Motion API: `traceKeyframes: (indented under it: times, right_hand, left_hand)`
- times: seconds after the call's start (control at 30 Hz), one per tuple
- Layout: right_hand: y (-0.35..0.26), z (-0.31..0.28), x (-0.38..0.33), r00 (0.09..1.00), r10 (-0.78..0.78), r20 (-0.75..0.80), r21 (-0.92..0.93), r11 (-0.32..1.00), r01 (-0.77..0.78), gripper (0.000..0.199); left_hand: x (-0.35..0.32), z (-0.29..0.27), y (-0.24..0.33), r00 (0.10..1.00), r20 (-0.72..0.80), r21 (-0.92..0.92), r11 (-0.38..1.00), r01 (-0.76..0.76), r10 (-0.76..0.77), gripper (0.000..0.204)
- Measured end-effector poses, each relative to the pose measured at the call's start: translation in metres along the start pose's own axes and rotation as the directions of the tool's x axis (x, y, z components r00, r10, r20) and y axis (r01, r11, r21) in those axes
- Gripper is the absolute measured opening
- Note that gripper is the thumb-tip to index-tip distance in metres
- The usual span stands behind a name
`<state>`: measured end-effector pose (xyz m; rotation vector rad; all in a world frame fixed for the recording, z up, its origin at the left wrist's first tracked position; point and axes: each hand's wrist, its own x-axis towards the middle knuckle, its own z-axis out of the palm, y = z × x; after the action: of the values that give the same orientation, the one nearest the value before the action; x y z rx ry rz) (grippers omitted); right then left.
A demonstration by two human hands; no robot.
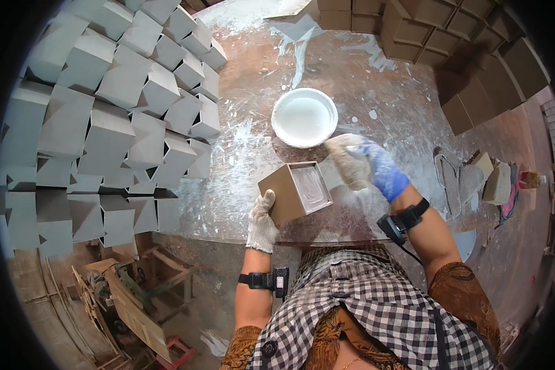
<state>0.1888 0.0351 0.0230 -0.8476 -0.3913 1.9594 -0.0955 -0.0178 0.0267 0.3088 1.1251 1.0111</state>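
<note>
- Left hand (263,221), in a white knit glove, grips the brown open-topped box (295,192) by its near-left side — fingers wrapped round the wall, box tilted so its open face shows upward.
- Box sits at the near edge of the counter (240,154), just in front of the person's torso; inside face coated with wet white paint.
- Right hand (359,161), in a blue glove smeared white, curls shut around something pale — cannot tell what, the hand is blurred. It hovers just right of the box, between it and the bowl.
- White round bowl (304,117) of white liquid stands on the counter just beyond the box, touching neither hand.
- Counter surface reddish brown, streaked and spattered with white.
- Left of the box: a large stack of grey-white painted boxes (105,117), packed in rows, close by but apart from the held one.
- Far right: stack of bare brown boxes (450,37), well apart.
- Black bands with small devices on both wrists.
</note>
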Motion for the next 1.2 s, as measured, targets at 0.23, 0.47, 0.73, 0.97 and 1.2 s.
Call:
traceKeyframes:
  times: [0.23,0.47,0.73,0.97,1.2]
  right_hand:
    - [-0.006,-0.021,-0.029,0.974,-0.177,-0.144,0.059,0.981,0.187,0.032]
    - [0.013,-0.019,-0.026,0.983,-0.083,-0.163,0.072,0.993,0.096,0.035]
    - [0.034,-0.031,-0.034,0.977,0.022,-0.214,0.211,0.977,0.025,0.035]
    - [0.014,0.000,-0.010,0.949,-0.209,-0.236,-0.125,0.975,0.184,0.042]
    - [-0.025,0.040,0.094,0.799,-0.593,0.105,-0.956,0.161,0.245,0.050]
  left_hand:
    - [-0.012,-0.001,0.014,0.997,-0.024,0.127,0.989,-0.075,0.079,0.045]
    - [0.006,-0.003,0.008,0.997,0.056,0.221,0.973,-0.063,0.052,0.049]
    - [0.034,-0.033,-0.038,0.994,0.087,-0.095,0.992,0.077,-0.069,0.042]
    - [0.119,-0.089,-0.088,0.761,0.631,0.756,-0.100,-0.647,-0.151,0.049]
    - [0.065,-0.045,-0.010,0.888,0.294,0.812,-0.398,-0.427,-0.353,0.042]
